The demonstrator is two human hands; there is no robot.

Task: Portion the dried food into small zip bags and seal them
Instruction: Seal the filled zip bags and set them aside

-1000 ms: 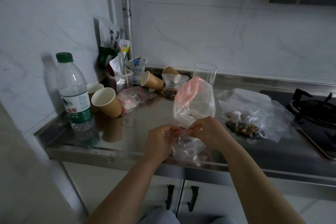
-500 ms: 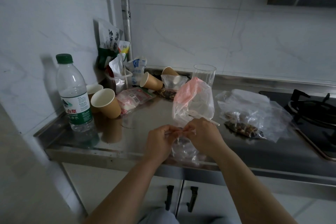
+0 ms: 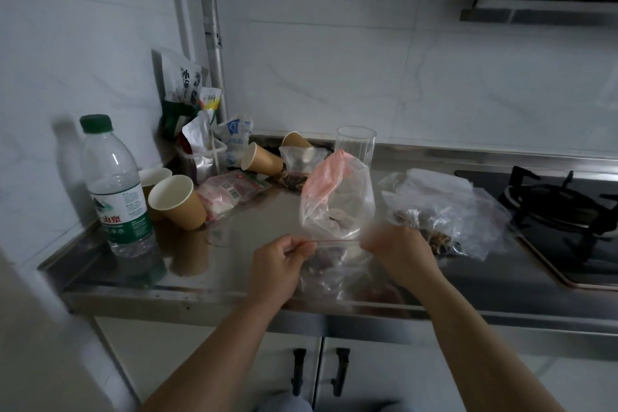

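The left hand [image 3: 279, 261] and the right hand [image 3: 398, 249] hold a small zip bag [image 3: 329, 269] between them just above the front edge of the steel desk [image 3: 234, 264]. The left hand pinches the left end of the bag's red zip strip [image 3: 334, 241] between thumb and curled fingers; the right hand, blurred, is closed on the strip's right end, so the strip runs taut and level from one hand to the other. The bag hangs below the strip, with dark dried food showing through its clear plastic between the two wrists. Just behind the strip stands a larger clear bag [image 3: 337, 204] with a pink top, upright on the desk. To the right of the right hand lies a crumpled clear bag [image 3: 448, 211] holding more dark dried food, near the gas burner [image 3: 555, 201]. On the left of the desk stand a water bottle [image 3: 115, 187] with a green cap and a paper cup [image 3: 175, 202] tilted beside it; further cups and packets crowd the corner, and a clear glass [image 3: 356, 147] stands at the back.
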